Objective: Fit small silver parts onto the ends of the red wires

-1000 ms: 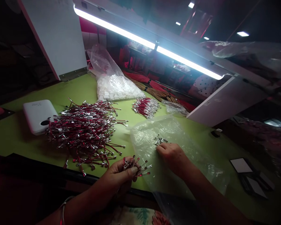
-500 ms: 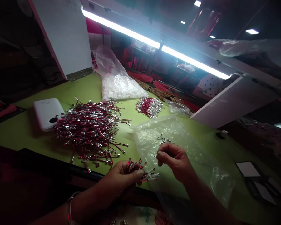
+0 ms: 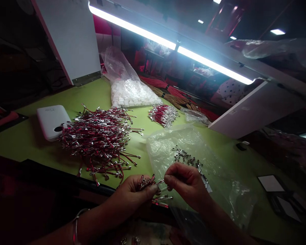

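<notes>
Closer together than a moment ago, the right hand (image 3: 186, 182) has come in toward the left hand (image 3: 134, 192), and more loose metal terminals (image 3: 186, 158) now lie scattered across the clear plastic bag (image 3: 168, 143). Both hands meet just off the near side of that bag, at the front of the green table (image 3: 22, 143).

The left hand's fingers curl shut around a small bunch of red wires (image 3: 146, 182), with the thumb pressed along the top and the silver-tipped ends sticking out to the right. The right thumb and fingers are pressed together in a tight pinch on a thin wire end (image 3: 163, 182) that reaches over from that bunch. The fingers hide most of it, so exactly what sits in the pinch is hard to tell.

To the left, the big heap of red wires (image 3: 99, 141) sits beside a white power bank (image 3: 52, 122). Farther back lie a smaller bunch of wires (image 3: 163, 115) and a bag of white plastic pieces (image 3: 129, 92).

Open green surface remains between the heap and the clear bag, giving the hands a narrow lane. The table's dark front edge (image 3: 66, 183) runs close under the left wrist, leaving little room on that side, while the right hand has more space across the bag.
</notes>
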`<control>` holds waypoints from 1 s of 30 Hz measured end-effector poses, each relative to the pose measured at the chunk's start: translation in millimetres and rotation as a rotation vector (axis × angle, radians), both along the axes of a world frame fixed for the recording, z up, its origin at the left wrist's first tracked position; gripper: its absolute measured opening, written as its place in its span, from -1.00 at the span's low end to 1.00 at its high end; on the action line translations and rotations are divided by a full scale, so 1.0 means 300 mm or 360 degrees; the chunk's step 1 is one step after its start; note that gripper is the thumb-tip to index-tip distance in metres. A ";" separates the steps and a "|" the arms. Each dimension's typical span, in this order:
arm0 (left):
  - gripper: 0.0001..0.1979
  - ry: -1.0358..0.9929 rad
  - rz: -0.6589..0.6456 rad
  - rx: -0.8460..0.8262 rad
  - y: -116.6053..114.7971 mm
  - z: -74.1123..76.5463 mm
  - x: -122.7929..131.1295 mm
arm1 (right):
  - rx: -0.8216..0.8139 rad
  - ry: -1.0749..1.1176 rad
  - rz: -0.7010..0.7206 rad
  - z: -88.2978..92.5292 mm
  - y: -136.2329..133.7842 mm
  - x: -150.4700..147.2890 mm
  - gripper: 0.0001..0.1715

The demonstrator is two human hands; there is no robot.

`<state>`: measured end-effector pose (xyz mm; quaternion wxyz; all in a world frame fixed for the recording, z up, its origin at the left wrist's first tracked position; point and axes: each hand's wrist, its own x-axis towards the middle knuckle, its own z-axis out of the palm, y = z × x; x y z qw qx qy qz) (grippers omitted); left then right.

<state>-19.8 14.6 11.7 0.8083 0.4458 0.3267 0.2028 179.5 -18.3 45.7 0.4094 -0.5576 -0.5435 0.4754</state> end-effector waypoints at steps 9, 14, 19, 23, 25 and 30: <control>-0.60 -0.0080 -0.0063 0.0094 -0.008 -0.005 -0.006 | -0.0168 0.0382 0.0015 -0.019 0.002 -0.018 -0.78; -0.60 -0.0121 -0.0088 0.0151 -0.015 0.001 -0.003 | 0.0171 -0.0222 0.0048 0.009 -0.036 -0.017 -0.83; -0.58 -0.0079 -0.0130 0.0305 -0.026 -0.003 -0.012 | 0.0368 -0.0479 0.0076 0.032 -0.056 -0.027 -0.84; -0.58 -0.0077 -0.0152 0.0317 -0.037 -0.012 -0.020 | 0.0353 -0.0499 0.0081 0.027 -0.061 -0.040 -0.83; -0.58 -0.0096 -0.0135 0.0282 -0.039 -0.013 -0.020 | 0.0364 -0.0487 0.0080 0.019 -0.066 -0.047 -0.82; -0.60 -0.0106 -0.0077 0.0159 -0.025 -0.007 -0.010 | 0.0233 -0.0337 0.0026 -0.006 -0.073 -0.055 -0.83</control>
